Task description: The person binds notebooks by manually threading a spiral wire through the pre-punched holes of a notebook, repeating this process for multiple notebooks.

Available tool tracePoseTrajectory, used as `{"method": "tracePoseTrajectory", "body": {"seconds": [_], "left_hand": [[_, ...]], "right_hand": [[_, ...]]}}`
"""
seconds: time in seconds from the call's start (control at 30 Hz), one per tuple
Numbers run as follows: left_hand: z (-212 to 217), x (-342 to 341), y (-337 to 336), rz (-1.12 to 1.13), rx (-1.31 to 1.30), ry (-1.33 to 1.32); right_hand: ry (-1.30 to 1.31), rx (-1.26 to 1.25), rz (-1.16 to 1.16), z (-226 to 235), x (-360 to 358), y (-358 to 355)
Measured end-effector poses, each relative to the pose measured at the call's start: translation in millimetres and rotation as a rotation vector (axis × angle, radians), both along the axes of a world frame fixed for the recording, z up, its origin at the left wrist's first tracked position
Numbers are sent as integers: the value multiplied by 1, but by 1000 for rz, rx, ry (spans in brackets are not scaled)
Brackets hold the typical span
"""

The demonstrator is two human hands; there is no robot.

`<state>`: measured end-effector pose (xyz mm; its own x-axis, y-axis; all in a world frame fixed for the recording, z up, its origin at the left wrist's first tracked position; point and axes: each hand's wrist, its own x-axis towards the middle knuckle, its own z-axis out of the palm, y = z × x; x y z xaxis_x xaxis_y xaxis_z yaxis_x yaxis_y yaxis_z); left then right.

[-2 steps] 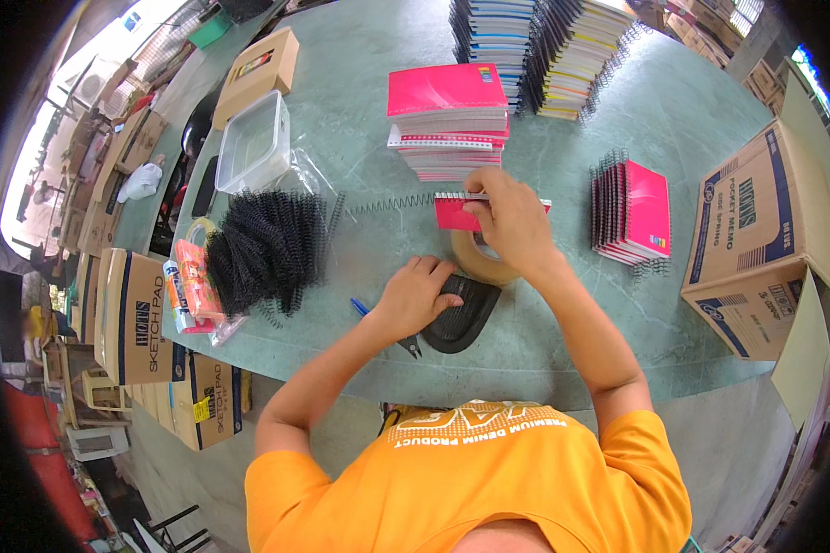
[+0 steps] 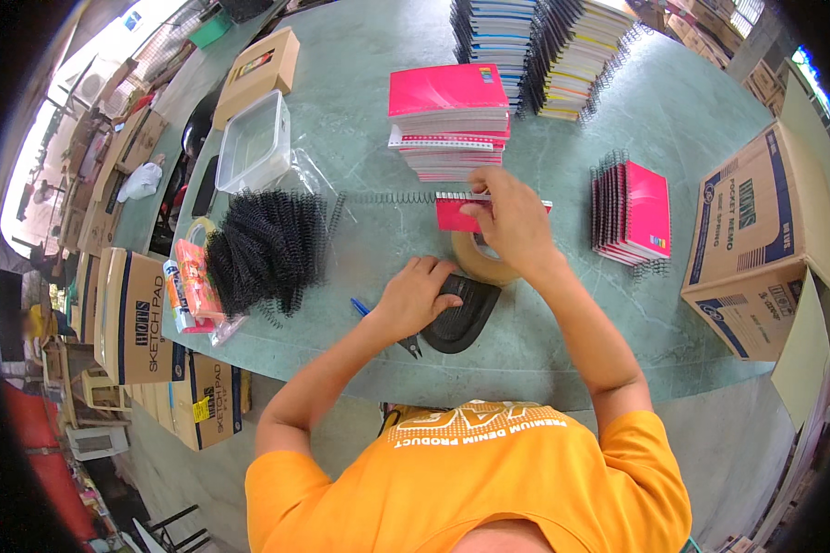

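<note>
My right hand (image 2: 505, 217) pinches a small pink notebook (image 2: 455, 215) by its upper edge, where a row of binding holes shows. From the notebook's left end a black spiral coil (image 2: 392, 197) stretches out toward a heap of black coils (image 2: 267, 244). How far it runs into the holes is hidden behind my fingers. Beneath the notebook lies a roll of tape (image 2: 475, 263). My left hand (image 2: 415, 297) lies with fingers spread at the edge of a black curved pad (image 2: 461, 318). Close to its wrist are a blue pen (image 2: 360, 306) and a dark-handled cutter (image 2: 413, 347).
A stack of pink notebooks (image 2: 447, 92) stands beyond my hands, with coil-bound stacks (image 2: 498, 55) behind it. Bound pink notebooks (image 2: 647, 210) and an open carton (image 2: 756, 230) are on the right. At left are a clear plastic tub (image 2: 254, 143) and a brown box (image 2: 256, 74).
The stretched coil now lies straighter and more level, its left part a little higher. Both hands have hardly moved.
</note>
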<state>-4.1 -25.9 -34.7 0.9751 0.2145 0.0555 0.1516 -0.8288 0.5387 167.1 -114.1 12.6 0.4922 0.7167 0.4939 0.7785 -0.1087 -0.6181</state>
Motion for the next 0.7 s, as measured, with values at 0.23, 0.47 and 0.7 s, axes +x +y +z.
{"method": "tracePoseTrajectory", "body": {"seconds": [0.23, 0.47, 0.7], "left_hand": [[-4, -7, 3, 75, -140, 58], [19, -8, 0, 230, -431, 214], [85, 0, 21, 308, -337, -439]], "right_hand": [[-83, -13, -4, 0, -2, 0], [-99, 85, -10, -8, 0, 3], [91, -206, 11, 17, 19, -26]]}}
